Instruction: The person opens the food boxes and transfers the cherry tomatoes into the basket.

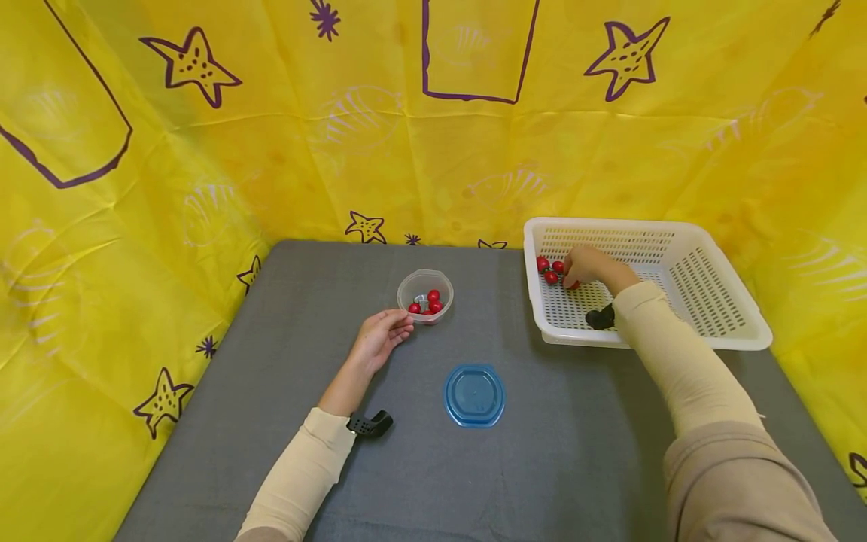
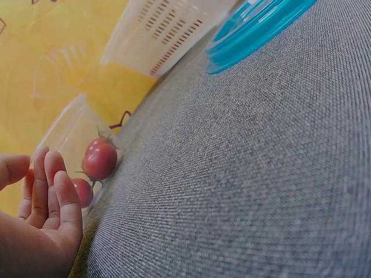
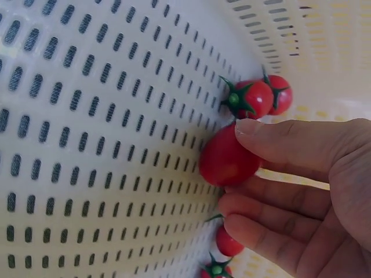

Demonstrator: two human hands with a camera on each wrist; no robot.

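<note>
A small clear plastic container (image 1: 425, 275) stands on the grey table with several red cherry tomatoes (image 1: 434, 296) inside. At its near left rim my left hand (image 1: 381, 336) pinches the edge with thumb and index finger, while the other fingers (image 2: 68, 202) lie loosely beside the wall. My right hand (image 1: 591, 267) reaches down into the white perforated basket (image 1: 718, 301). There it pinches a red cherry tomato (image 3: 228, 157) between thumb and fingers, low by the basket floor. More tomatoes with green stems (image 3: 255, 98) lie around those fingers.
A round blue lid (image 1: 474, 396) lies flat on the table, nearer than the container. Yellow cloth (image 1: 379, 165) with starfish prints hangs behind and at both sides. The basket's raised near rim (image 1: 582, 336) passes under the right forearm.
</note>
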